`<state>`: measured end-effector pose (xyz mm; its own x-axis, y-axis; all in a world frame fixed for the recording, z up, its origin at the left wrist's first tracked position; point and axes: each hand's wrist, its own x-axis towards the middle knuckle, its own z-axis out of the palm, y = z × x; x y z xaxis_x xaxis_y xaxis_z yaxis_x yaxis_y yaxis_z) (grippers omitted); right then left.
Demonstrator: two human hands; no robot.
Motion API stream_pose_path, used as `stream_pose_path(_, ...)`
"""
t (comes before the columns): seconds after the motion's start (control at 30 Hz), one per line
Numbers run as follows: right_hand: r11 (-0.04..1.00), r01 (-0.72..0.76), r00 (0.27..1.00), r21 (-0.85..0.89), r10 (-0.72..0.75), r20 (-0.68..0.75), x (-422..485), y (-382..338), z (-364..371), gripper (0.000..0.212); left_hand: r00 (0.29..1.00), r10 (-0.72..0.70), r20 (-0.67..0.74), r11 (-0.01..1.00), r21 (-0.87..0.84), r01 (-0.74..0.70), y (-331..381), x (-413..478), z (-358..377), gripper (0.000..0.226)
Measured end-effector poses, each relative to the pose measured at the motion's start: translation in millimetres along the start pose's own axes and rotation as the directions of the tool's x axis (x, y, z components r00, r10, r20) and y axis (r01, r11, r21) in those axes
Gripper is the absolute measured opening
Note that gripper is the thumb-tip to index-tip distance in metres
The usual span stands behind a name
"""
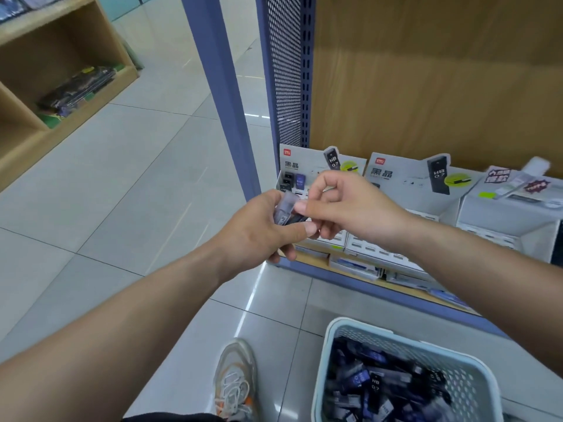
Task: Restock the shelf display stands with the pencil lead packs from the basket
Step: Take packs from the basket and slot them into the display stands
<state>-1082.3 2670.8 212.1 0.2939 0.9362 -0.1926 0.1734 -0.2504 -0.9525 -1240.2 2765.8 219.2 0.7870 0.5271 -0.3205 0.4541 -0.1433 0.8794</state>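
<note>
**Pencil lead packs [285,208] held between both hands, short of the stands**

Nearest: basket [325,376] on floor beside shoe [236,379], heaped with packs, likely for short reach. Mid: left hand [259,226] curled round a small bunch as reserve; right hand [344,205] pinching one end, probably to draw a single. Beyond: display stands [393,175] on shelf [380,295], just behind hands.

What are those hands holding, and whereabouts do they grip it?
The left hand holds a few pencil lead packs by their lower part, thumb across the front. The right hand pinches the near end of one pack.
</note>
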Motion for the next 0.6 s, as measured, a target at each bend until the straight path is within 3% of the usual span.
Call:
stream_pose_path(0.2,0.985,-0.134,0.989,0.106,0.125,0.084,-1.6,3.3,-11.7,0.011,1.000,0.031,-0.003,0.999,0.045,-0.031,-1.8,4.8,4.5,0.030)
stream_pose_path(0.4,0.983,-0.077,0.997,0.169,0.070,0.045,-1.1,10.1,-22.0,0.023,0.997,0.006,-0.081,1.000,0.021,-0.004,-4.2,8.4,-0.5,0.026)
stream_pose_path(0.6,0.976,-0.071,0.997,0.205,0.065,0.033,-1.1,16.1,-24.9,0.012,0.983,0.035,-0.181,0.999,-0.006,-0.036,-5.5,9.8,-10.4,0.011)
